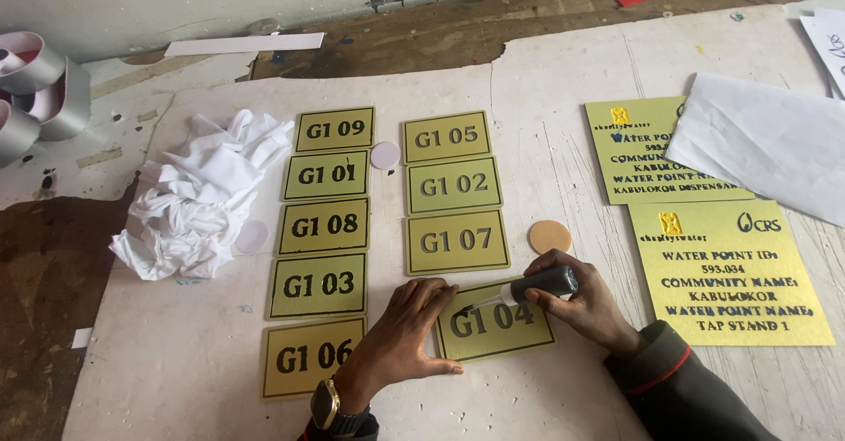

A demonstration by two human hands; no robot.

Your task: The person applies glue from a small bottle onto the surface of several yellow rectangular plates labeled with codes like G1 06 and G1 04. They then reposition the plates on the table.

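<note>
White worktop [563,80] bears gold plaques; left hand [400,335] presses one plaque [497,325], right hand [576,298] grips a dark marker [544,282].

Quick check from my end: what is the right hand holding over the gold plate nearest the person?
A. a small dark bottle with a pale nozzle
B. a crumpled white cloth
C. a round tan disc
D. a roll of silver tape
A: the right hand grips a small dark bottle, its pale nozzle aimed at the gold plate, which the left hand steadies at its edge.
</note>
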